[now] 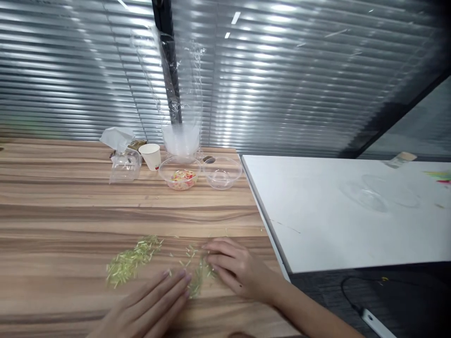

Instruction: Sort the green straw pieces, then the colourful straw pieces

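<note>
Thin pale green sticks (132,259) lie scattered in a heap on the wooden table (70,211), with a smaller bunch (198,277) between my hands. My left hand (155,305) lies flat on the table, fingers stretched out together, fingertips at the small bunch. My right hand (236,268) rests on the table with its fingers extended leftward, touching the same sticks. Neither hand holds anything.
At the back of the wooden table stand a clear bowl with coloured bits (179,172), an empty clear bowl (221,171), a paper cup (151,156), a plastic container (124,164) and a bagged stack of bowls (180,136). A white table (334,225) adjoins on the right, and a cable (366,319) lies on the floor.
</note>
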`<act>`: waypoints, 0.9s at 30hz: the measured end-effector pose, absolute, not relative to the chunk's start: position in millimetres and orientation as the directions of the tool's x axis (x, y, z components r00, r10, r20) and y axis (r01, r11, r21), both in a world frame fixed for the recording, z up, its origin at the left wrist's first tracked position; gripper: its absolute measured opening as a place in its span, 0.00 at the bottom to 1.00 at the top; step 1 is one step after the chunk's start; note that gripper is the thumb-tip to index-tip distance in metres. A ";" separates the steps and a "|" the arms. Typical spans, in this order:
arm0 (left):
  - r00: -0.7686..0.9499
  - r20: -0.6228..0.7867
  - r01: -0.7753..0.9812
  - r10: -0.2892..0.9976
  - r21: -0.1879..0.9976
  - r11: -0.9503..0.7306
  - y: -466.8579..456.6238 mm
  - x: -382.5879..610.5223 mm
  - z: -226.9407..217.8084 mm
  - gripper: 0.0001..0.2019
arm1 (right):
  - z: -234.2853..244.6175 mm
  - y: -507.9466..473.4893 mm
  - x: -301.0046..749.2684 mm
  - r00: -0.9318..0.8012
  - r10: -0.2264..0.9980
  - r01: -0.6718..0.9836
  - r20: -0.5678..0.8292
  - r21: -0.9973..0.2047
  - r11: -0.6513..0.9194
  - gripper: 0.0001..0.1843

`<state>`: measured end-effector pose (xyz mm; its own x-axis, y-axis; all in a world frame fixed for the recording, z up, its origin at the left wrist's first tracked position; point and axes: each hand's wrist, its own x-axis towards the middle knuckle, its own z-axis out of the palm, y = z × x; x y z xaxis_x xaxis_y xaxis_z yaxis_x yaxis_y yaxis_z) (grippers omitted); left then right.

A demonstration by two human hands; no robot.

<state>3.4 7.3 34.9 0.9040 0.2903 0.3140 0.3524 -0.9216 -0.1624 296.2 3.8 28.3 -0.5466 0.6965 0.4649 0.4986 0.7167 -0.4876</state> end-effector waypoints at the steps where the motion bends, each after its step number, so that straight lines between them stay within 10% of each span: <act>1: 0.907 0.331 0.328 0.261 -0.165 -0.930 9.6 11.1 39.0 0.28 | 28.4 3.7 296.0 -0.526 0.706 0.508 0.474 -0.491 0.708 0.11; 12: 0.931 0.187 0.339 0.315 -0.119 -0.933 18.7 -1.0 15.4 0.29 | 32.3 11.2 296.0 -0.330 0.750 0.483 0.574 -0.579 0.656 0.13; 27: 0.909 0.156 0.379 0.387 0.076 -0.922 24.4 14.0 27.9 0.35 | 29.8 7.9 296.2 -0.483 0.726 0.485 0.490 -0.541 0.687 0.13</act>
